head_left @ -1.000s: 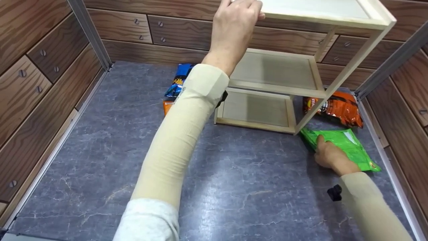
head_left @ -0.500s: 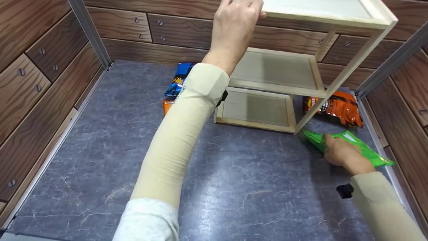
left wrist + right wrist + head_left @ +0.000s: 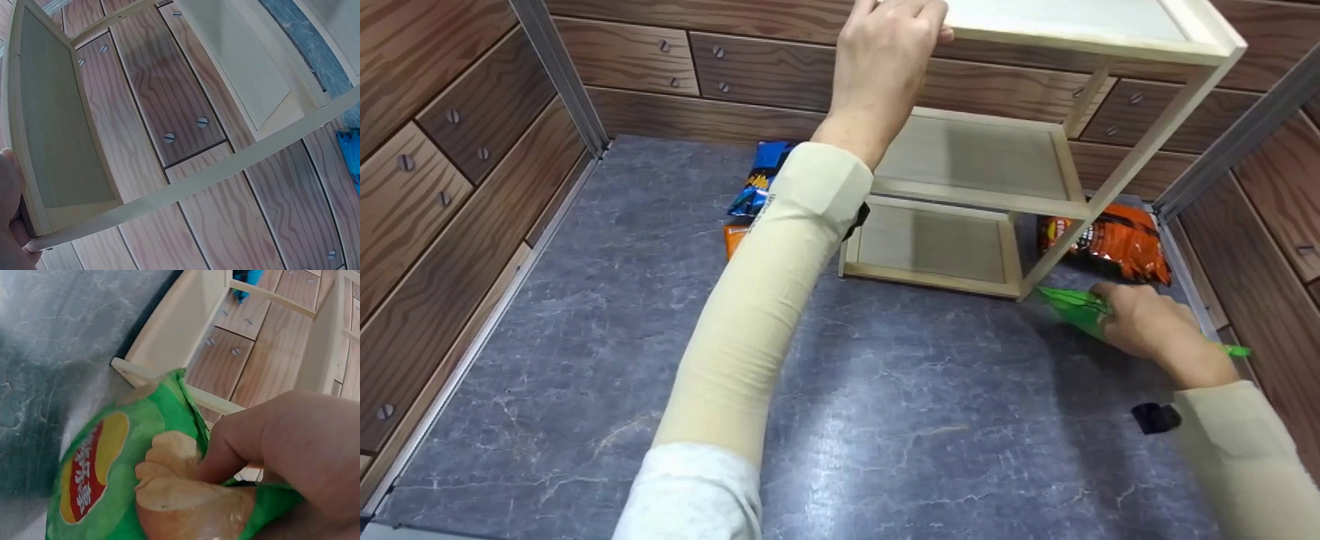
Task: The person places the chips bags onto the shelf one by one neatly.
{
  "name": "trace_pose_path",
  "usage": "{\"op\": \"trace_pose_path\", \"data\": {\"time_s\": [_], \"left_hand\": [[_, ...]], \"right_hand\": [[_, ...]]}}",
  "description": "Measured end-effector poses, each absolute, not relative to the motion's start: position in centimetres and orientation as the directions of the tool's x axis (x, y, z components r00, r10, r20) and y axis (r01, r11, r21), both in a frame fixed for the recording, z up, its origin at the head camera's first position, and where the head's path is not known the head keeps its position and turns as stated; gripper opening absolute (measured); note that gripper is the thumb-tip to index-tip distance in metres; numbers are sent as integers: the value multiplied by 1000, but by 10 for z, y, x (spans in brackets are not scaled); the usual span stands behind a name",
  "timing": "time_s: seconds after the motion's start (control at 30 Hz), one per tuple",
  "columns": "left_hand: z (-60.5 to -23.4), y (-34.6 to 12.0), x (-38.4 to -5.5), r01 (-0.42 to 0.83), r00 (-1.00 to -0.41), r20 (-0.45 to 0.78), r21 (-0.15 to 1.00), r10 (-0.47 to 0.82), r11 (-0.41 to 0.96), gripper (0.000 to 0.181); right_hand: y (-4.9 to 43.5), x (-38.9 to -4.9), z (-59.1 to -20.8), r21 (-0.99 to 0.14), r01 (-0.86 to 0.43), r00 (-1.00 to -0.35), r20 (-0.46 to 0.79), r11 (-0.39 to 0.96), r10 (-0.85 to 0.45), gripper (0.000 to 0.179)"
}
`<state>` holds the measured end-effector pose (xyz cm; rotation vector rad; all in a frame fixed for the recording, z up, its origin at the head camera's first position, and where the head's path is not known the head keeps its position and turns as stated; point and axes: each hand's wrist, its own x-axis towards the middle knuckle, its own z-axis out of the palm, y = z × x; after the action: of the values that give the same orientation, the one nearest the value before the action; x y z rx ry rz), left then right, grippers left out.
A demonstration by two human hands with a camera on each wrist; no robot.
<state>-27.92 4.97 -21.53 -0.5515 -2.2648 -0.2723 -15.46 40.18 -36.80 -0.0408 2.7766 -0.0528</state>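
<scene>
At the head view's twelve o'clock, the left hand (image 3: 889, 67) grips the wooden shelf (image 3: 982, 159) by its top edge, likely steadying it, while at three the right hand (image 3: 1166, 330) pinches the tilted green bag (image 3: 1074, 307).

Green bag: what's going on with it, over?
Left hand: grip on wooden shelf, top edge. Right hand: grip on green bag. Shelf leg close by the bag's tip, contact unclear; orange bag beyond.
</scene>
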Motion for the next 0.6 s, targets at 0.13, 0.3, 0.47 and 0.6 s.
{"op": "trace_pose_path", "data": {"time_s": [0.13,0.3,0.47,0.6], "left_hand": [[-215,50,-279,468,-605,736,21,304,883,40],[-216,49,-279,473,-607,734,26,304,881,41],[-216,49,-280,480,-606,733,28,308,877,42],[-217,49,-281,476,-606,734,25,307,879,42]], "right_hand": [[401,-153,-363,-72,-38,-950,-308,997,-59,50],[400,-153,-356,-141,-55,-963,-256,989,-90,46],[398,-152,-347,-200,-88,-966,-222,976,-133,44],[395,-151,-338,-254,-88,-972,-189,963,-139,43]]}}
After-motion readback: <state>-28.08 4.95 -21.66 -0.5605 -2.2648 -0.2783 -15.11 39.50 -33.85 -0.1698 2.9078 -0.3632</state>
